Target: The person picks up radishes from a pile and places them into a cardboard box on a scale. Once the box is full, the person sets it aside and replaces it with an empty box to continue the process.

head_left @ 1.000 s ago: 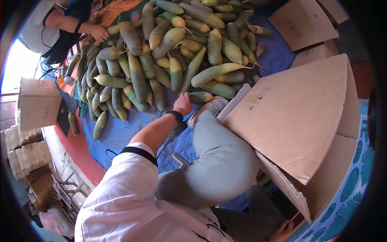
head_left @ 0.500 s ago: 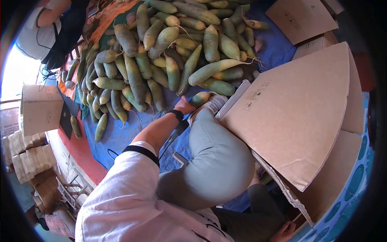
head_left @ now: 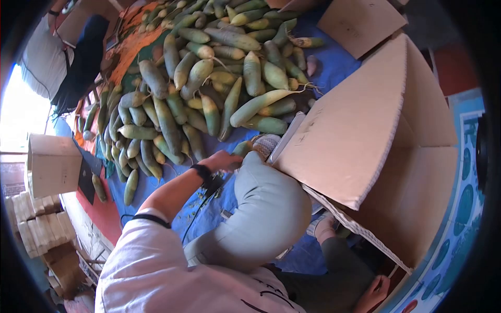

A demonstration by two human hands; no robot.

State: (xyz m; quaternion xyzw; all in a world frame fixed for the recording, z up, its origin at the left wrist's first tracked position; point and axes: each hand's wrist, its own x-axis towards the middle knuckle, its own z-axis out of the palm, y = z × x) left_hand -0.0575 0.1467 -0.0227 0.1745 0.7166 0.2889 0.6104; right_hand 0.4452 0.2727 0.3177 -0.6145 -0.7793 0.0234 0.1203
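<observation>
My left hand [head_left: 223,160], with a black band and a small black device at the wrist, is closed at the near end of a green radish [head_left: 242,148]. That radish lies beside my slipper [head_left: 265,144], partly hidden by my fingers and my knee. Just beyond it spreads a large pile of green radishes [head_left: 209,112] on a blue tarp [head_left: 201,211]. Down at the lower right, my right hand [head_left: 373,292] rests by my other leg with its fingers curled, and I see nothing in it.
A large open cardboard box [head_left: 344,130] stands close on my right, its flap raised. Behind it is another box [head_left: 360,26]. At left are a smaller carton [head_left: 55,164] and stacked pale blocks [head_left: 44,221]. A person [head_left: 78,62] is at the upper left.
My view has shifted, so the pile sits lower and further left. My left hand has drawn slightly back toward me, still at the radish. The right hand stays low beside my leg.
</observation>
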